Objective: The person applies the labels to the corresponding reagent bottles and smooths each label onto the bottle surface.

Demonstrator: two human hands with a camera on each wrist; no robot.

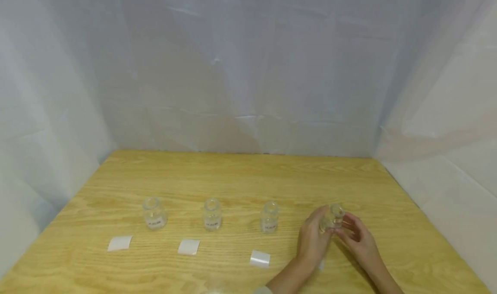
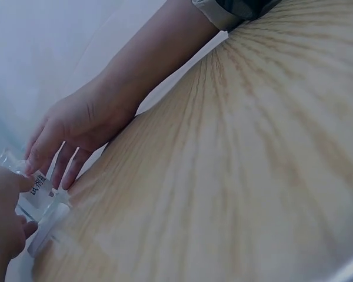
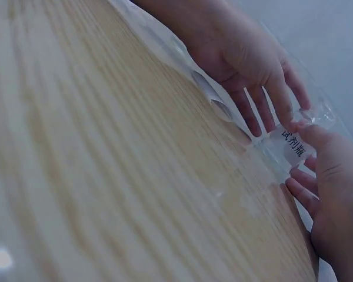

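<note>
Both hands meet at a small clear glass reagent bottle (image 1: 336, 216) toward the right of the table, close over the wood and tilted. My left hand (image 1: 313, 238) holds its left side. From the other side my right hand (image 1: 359, 244) grips it, with the thumb on a white label (image 3: 293, 144) printed with dark characters. The left thumb also lies by that label in the left wrist view. Three similar bottles stand upright in a row to the left: the far left bottle (image 1: 154, 214), the middle one (image 1: 212, 215) and the nearest one (image 1: 269, 217). Each bears a printed label.
White rectangular slips lie in front of the bottles: a left slip (image 1: 119, 243), a middle slip (image 1: 188, 247) and a shiny right slip (image 1: 259, 258). Another slip (image 1: 321, 265) is mostly hidden behind the left wrist. White sheeting (image 1: 248, 69) hangs around the wooden table (image 1: 233, 169).
</note>
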